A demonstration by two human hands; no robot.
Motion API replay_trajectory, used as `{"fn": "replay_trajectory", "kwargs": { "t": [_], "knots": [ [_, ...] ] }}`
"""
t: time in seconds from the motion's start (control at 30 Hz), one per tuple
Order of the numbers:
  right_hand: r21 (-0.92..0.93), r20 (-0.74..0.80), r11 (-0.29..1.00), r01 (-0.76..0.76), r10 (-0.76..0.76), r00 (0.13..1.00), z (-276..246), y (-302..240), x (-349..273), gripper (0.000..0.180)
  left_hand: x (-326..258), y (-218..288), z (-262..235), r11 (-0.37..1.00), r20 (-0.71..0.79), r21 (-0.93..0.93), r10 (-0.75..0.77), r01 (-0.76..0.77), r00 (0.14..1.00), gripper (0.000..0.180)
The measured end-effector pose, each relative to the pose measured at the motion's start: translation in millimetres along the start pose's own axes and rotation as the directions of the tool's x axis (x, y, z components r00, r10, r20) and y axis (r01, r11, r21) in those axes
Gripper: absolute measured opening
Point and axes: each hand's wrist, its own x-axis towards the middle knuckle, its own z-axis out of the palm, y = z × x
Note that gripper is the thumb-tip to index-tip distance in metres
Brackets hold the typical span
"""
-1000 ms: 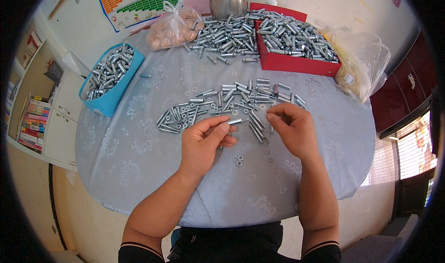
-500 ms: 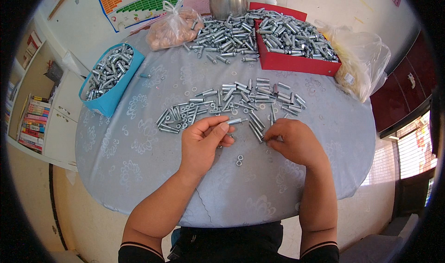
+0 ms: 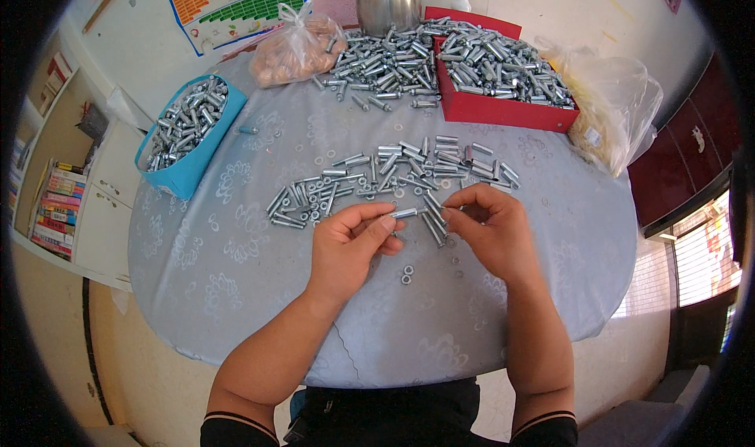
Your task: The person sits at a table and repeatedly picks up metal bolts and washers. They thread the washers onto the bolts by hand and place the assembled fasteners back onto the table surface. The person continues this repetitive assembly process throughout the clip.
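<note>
My left hand (image 3: pixel 351 246) pinches a silver sleeve anchor bolt (image 3: pixel 406 213) between thumb and fingertips, its end pointing right. Close to that end is my right hand (image 3: pixel 497 230), thumb and forefinger pressed together; whatever lies between them is too small to make out. Between the hands, a few long bolts (image 3: pixel 432 228) rest on the cloth. Beyond them spreads a loose band of metal sleeves (image 3: pixel 447 154), bolts, nuts and washers. Nearer to me sit several hex nuts (image 3: pixel 407 271) in a small group.
A blue box (image 3: pixel 182 181) of anchor bolts stands at the left. At the back are a heap of anchor bolts (image 3: pixel 385 65), a red box (image 3: pixel 511 115) full of more, a tied plastic bag (image 3: pixel 291 53), a steel pot (image 3: pixel 388 6) and another clear bag (image 3: pixel 617 108).
My right hand has lifted slightly from beside the loose bolts toward the anchor bolt's end. My left hand, still holding the anchor bolt, has shifted a little right and nearer to me.
</note>
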Motion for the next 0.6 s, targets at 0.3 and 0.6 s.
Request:
{"fn": "replay_trajectory", "kwargs": {
  "t": [0.3, 0.6],
  "knots": [
    [0.152, 0.052, 0.987, -0.045, 0.038, 0.998, 18.2, 1.8, -0.5, 0.012, -1.2, -1.0, -0.5, 1.0, 0.02, -0.014, 0.009, -0.008, 1.0, 0.024],
    [0.293, 0.142, 0.946, -0.14, 0.102, 0.985, 16.7, -6.2, 0.0, 0.015, -2.5, 0.8, -1.2, 1.0, 0.054, -0.002, 0.012, -0.012, 0.998, 0.024]
  ]
}}
